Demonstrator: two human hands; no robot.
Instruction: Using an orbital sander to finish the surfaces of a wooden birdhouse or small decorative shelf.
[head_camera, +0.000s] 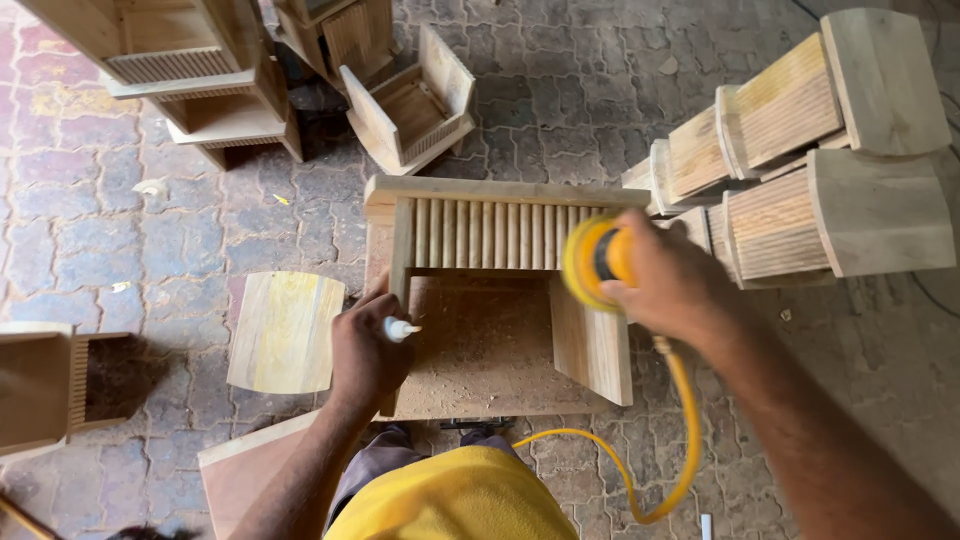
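Note:
A wooden box piece with a fluted slat panel (490, 235) stands open-side up on a dusty board (480, 350) in front of me. My left hand (368, 352) grips its left upright and also holds a small white-tipped bottle (400, 329). My right hand (660, 280) grips a yellow air-powered sander (592, 262), pressed against the right end of the slat panel. A yellow hose (680, 440) runs from the tool down past my arm.
A loose curved wooden panel (285, 332) lies to the left on the paved floor. Stacked finished wooden pieces (820, 170) sit at the right, more at the top left (200, 80) and top centre (415, 105). Another box (50, 385) is at the far left.

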